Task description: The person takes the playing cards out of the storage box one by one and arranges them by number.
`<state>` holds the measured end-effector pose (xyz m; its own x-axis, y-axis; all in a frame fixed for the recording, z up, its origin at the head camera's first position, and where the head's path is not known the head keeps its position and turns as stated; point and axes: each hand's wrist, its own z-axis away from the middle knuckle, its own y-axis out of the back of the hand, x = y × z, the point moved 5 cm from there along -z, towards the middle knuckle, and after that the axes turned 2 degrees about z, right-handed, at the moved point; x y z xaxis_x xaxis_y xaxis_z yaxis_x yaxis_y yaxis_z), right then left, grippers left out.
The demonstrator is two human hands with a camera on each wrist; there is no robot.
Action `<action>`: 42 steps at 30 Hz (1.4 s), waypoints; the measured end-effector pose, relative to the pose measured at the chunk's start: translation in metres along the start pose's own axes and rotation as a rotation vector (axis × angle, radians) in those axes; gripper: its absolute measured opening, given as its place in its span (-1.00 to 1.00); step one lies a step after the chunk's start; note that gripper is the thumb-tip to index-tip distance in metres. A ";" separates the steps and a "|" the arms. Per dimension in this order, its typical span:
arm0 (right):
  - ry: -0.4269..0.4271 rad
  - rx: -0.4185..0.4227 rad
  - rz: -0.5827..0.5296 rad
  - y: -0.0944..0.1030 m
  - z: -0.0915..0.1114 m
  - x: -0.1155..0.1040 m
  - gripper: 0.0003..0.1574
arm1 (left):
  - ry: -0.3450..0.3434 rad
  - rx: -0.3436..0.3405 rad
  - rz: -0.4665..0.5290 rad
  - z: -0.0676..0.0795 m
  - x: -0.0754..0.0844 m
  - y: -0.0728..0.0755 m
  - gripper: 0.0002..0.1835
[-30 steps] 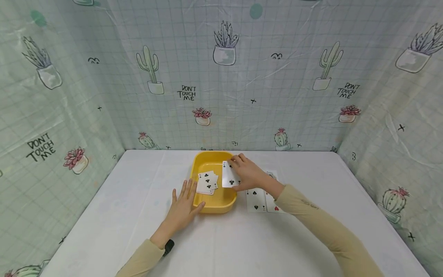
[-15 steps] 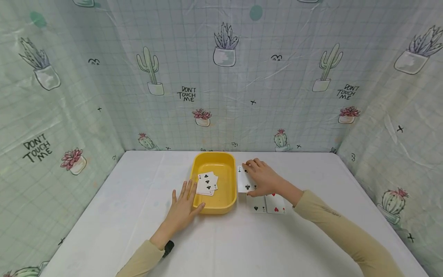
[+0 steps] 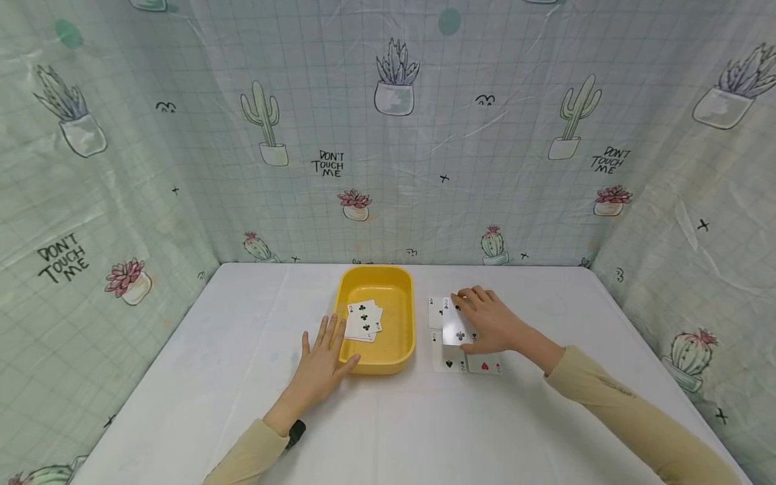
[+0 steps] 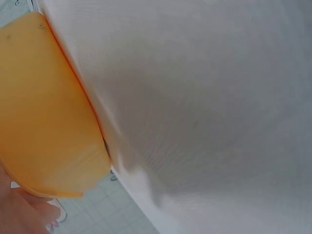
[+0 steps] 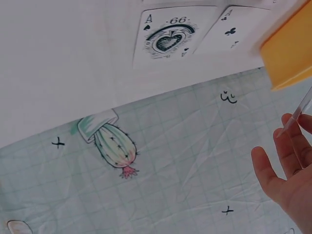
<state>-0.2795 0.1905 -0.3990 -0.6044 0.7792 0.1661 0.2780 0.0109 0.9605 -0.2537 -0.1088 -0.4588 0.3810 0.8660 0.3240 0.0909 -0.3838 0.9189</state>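
My right hand pinches a two of clubs by its edges, over the cards on the table right of the yellow bin. Seen edge-on in the right wrist view, the card crosses the fingertips. Below it lie a two of spades, a two of hearts, an ace of clubs and an ace of spades, the last hidden from the head view. My left hand rests with straight, spread fingers on the bin's near-left rim.
A small pile of cards with a three of clubs on top lies inside the bin, toward its left side. The white table ends at the back against a cactus-print curtain.
My right hand has carried the two of clubs out from over the bin, rightward to above the cards on the table. My left hand has stayed at the bin.
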 end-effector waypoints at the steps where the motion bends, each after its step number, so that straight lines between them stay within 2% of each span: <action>1: -0.002 0.002 0.000 -0.001 0.003 0.002 0.12 | 0.002 -0.003 0.000 0.000 0.000 0.000 -0.20; 10: -0.041 -0.005 -0.017 -0.010 0.029 0.018 0.11 | 0.003 -0.004 -0.004 0.000 0.000 0.001 -0.20; 17: -0.072 -0.077 -0.004 -0.020 0.050 0.035 0.10 | -0.002 -0.001 -0.012 0.000 0.001 0.001 -0.19; 29: -0.129 -0.155 -0.053 -0.038 0.080 0.061 0.10 | 0.002 -0.006 -0.021 0.001 0.000 0.000 -0.19; 42: -0.149 -0.253 -0.092 -0.053 0.102 0.066 0.08 | 0.003 -0.008 -0.022 0.001 0.002 0.001 -0.19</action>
<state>-0.2579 0.3057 -0.4621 -0.4971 0.8656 0.0597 0.0211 -0.0568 0.9982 -0.2521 -0.1083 -0.4572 0.3757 0.8754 0.3042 0.0922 -0.3620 0.9276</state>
